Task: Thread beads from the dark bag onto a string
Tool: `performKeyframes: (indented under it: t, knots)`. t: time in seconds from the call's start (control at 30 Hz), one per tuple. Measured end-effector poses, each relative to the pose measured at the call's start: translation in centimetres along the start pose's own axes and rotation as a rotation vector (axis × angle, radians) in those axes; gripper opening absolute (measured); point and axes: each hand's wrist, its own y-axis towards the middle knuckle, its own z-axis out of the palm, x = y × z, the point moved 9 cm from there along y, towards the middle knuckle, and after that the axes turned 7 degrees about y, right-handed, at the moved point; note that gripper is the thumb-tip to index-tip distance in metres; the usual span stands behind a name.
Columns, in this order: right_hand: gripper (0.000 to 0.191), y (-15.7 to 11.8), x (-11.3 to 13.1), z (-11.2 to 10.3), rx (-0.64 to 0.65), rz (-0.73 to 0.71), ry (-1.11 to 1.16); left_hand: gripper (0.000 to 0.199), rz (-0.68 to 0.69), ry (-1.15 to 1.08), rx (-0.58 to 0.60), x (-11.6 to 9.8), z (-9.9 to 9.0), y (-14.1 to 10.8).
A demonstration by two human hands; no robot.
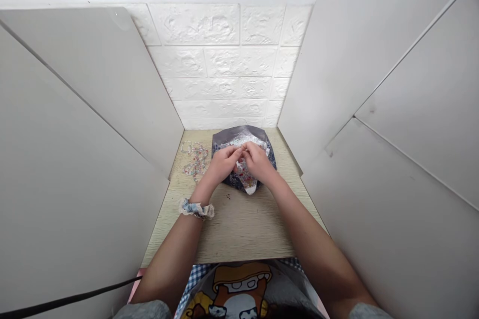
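Above a dark bag [221, 138] on the bench [243, 232], two bare hands come together: the left hand [226, 159] and the right hand [256, 158] meet at the fingertips, thumbs and forefingers drawn in close. Whether they pinch anything between them is too small to tell. Both forearms reach in from the near edge, and a pale blue scrunchie [196, 208] with lacy white trim circles the left wrist.

Directly beneath the fingers, the bag shows a crinkled silvery layer [245, 134] toward its far side; I cannot tell whether this is a lining or a second bag. Many tiny loose-looking beads [246, 175], red and other colours among clear ones, lie in its near part, which narrows to a white corner pointing at the person. The hands cover some of the contents.

Just left of the bag, strands of small multicoloured beads [196, 164] lie in loops on the bare wood, outside any container. A few dark specks [228, 196] sit near the bag's front edge. Beyond rises a white brick-patterned wall [220, 62], with pale panels [75, 159] on both sides.
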Motion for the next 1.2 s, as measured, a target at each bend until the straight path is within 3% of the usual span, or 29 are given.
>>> performKeyframes:
  t: [0.4,0.57,0.83,1.0,1.2]
  knots:
    - [0.011,0.1,0.2,-0.5,-0.036,0.000,0.042,0.030,0.060,0.059,-0.066,-0.5,-0.4,0.1]
    - [0.012,0.2,0.0,-1.1,-0.048,-0.008,-0.086,0.028,0.065,0.094,-0.132,-0.8,-1.1,0.0]
    - [0.022,-0.5,-1.9,1.0,0.194,0.043,-0.570,0.026,-0.019,0.087,-0.170,-0.1,-1.6,-0.2]
    - [0.025,-0.8,-2.2,2.1,0.282,0.056,-0.605,0.025,-0.029,0.087,-0.184,-0.1,-1.7,-0.2]
    - [0.024,-0.9,-1.8,2.2,0.283,0.039,-0.596,0.027,-0.027,0.115,-0.199,-0.3,-1.7,-0.4]
